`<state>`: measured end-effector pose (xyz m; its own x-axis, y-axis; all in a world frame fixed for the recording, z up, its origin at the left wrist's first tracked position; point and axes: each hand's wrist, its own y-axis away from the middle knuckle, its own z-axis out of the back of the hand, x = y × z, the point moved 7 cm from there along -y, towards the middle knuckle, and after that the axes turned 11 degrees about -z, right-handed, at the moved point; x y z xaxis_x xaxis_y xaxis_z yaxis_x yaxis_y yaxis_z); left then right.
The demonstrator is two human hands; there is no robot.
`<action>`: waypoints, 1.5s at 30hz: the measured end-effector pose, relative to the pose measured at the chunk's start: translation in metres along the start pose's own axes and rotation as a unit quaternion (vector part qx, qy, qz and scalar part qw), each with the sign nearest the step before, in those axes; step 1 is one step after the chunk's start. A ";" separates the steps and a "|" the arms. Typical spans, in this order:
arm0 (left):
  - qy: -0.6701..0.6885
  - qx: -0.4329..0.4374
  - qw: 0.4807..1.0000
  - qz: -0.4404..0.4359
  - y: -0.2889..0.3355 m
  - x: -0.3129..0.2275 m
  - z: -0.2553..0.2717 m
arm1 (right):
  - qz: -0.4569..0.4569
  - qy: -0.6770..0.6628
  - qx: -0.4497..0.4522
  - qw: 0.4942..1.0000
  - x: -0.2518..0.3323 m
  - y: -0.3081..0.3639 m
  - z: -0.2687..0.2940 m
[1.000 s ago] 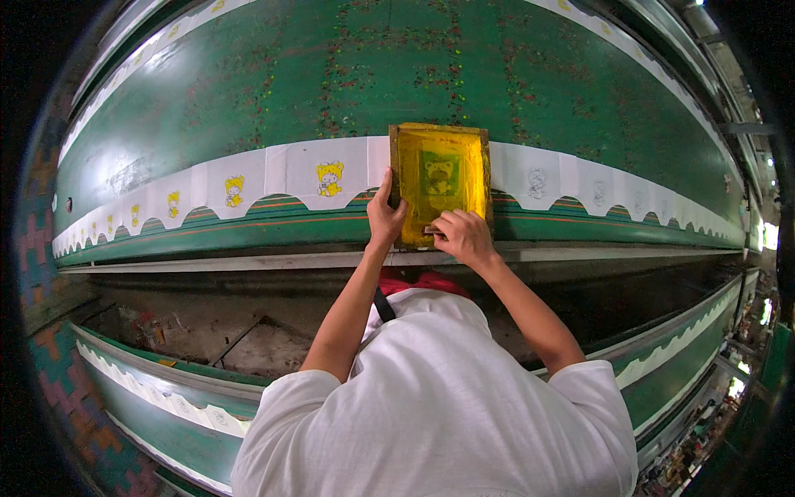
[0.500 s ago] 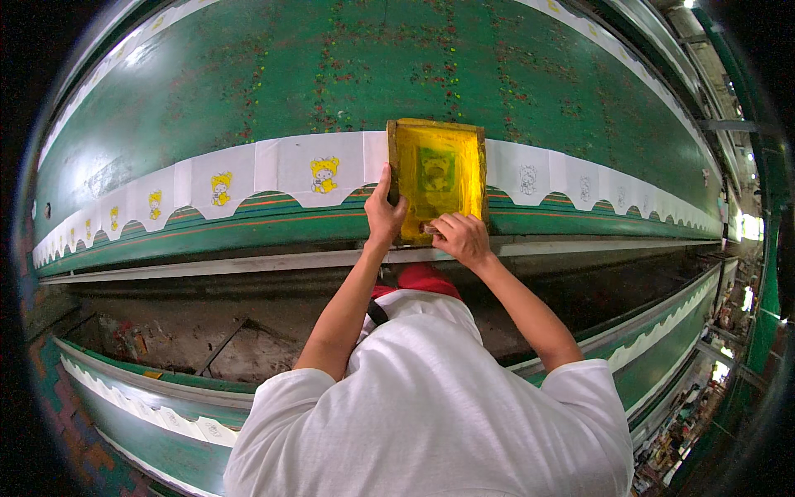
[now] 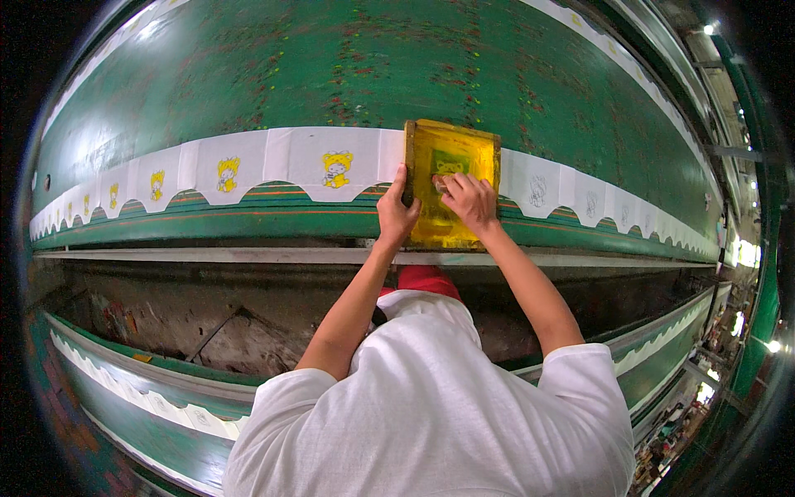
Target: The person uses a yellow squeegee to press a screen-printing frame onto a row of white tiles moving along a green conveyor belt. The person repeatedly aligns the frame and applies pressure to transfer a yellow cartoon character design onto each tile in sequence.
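Observation:
A wooden screen printing frame (image 3: 494,157), coated yellow inside, lies over the white scalloped fabric strip (image 3: 291,170) on the green table. My left hand (image 3: 397,215) is closed around the frame's left side, with the thumb on the inner edge. Inside the frame, my right hand (image 3: 470,203) grips a small brownish squeegee (image 3: 440,183), mostly hidden by the fingers. It touches the mesh at about the middle, over the lower part of the bear-figure stencil (image 3: 450,163). Yellow-coloured bear prints (image 3: 337,169) show left of the frame; outline-only prints (image 3: 537,191) show to the right.
The long green table (image 3: 248,91) has speckled paint stains beyond the strip. A pale rail (image 3: 207,255) runs along its near edge, close to my body. Behind me, across a dark gap, another green table (image 3: 153,381) carries a similar white strip.
My right hand has moved with the squeegee from the near end of the frame up to its middle. My left hand keeps its hold on the frame's left side. The view has shifted slightly.

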<state>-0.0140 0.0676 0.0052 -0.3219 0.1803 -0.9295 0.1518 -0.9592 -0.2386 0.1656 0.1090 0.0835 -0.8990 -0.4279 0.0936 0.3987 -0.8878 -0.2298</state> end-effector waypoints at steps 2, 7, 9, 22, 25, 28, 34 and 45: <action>0.004 0.009 1.000 0.013 0.001 0.002 0.000 | -0.009 0.015 0.016 1.000 -0.008 -0.015 -0.008; 0.014 -0.003 1.000 0.005 0.002 0.003 0.000 | 0.012 0.011 -0.036 0.999 -0.015 -0.041 -0.009; 0.016 -0.020 1.000 -0.013 0.001 0.001 0.002 | 0.007 0.016 -0.041 0.999 -0.017 -0.053 -0.009; 0.047 -0.027 0.999 0.003 0.002 0.005 0.001 | 0.003 -0.022 -0.001 1.000 -0.028 -0.085 -0.009; 0.037 -0.037 0.999 -0.015 0.004 0.001 0.002 | 0.022 -0.016 -0.026 0.999 -0.026 -0.081 -0.009; 0.019 -0.030 0.999 -0.006 0.003 0.002 0.001 | 0.016 0.016 -0.002 1.000 -0.022 -0.068 -0.015; -0.011 -0.032 0.999 -0.015 0.003 0.001 0.003 | 0.033 0.019 0.014 0.999 -0.001 -0.004 -0.008; -0.011 -0.036 0.999 -0.028 0.002 0.003 0.000 | 0.004 -0.023 0.080 0.997 0.035 0.074 0.019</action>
<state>-0.0145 0.0658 0.0016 -0.3514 0.2273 -0.9082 0.1996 -0.9296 -0.3099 0.1672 0.0252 0.0885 -0.8884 -0.4382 0.1367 0.4320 -0.8989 -0.0736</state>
